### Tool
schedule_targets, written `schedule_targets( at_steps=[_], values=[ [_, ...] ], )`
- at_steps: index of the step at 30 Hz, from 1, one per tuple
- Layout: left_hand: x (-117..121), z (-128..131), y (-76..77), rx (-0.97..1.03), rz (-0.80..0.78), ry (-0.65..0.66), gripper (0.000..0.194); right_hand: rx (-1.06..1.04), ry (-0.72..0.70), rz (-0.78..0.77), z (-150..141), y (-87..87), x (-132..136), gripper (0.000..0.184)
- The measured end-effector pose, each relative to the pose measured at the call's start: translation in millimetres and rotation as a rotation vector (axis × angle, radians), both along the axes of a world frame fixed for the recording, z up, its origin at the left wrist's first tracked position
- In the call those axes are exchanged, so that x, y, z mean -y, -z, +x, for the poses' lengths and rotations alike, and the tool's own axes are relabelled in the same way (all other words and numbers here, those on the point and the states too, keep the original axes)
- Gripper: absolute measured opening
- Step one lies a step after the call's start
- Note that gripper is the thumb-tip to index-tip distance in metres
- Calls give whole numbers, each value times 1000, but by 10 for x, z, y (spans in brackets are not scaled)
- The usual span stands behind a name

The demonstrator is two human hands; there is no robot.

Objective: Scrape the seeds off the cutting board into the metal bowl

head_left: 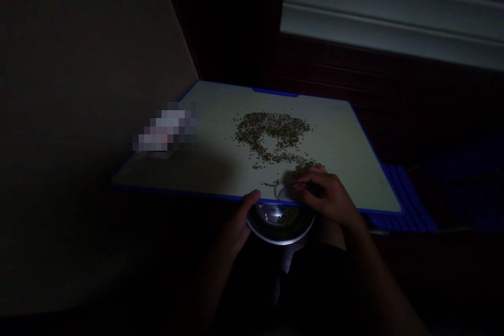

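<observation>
Small green beans (pixel 271 128), which look like mung beans, lie scattered over the pale blue-edged tabletop (pixel 334 131). Under the near edge sits a shiny metal bowl (pixel 271 239) with some of the beans in it. My left hand (pixel 238 220) is closed at the bowl's left rim, its thumb up on the table edge; its other fingers are mostly hidden. At the front edge my right hand (pixel 328 194) bends over the tabletop, fingers pinched at a thin, curved, clear-looking piece (pixel 281 190). A few beans lie close to its fingertips.
A blurred-out pale object (pixel 163 128) stands at the table's left side, beside a wall (pixel 98 89). Blue striped cloth (pixel 405 194) shows beyond the right edge. White slatted panels (pixel 394 5) are at the back. The room is very dark.
</observation>
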State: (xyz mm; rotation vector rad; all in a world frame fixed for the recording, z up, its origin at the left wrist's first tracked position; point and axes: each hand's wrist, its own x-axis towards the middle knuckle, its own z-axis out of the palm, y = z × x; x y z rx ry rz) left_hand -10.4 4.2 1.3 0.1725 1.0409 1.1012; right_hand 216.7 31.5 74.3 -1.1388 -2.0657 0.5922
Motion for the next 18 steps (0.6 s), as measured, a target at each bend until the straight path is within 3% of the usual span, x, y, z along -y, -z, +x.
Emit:
schedule_targets(
  at_steps=[8, 14, 18],
  values=[
    [-1, -6, 41, 15, 35, 16, 42, -16, 16, 7, -1, 11, 6, 6],
    [14, 2, 15, 23, 118, -25, 53, -108, 177, 14, 6, 51, -3, 10],
    [15, 5, -9, 29, 109, -31, 58, -65, 152, 33, 4, 61, -11, 9]
  ],
)
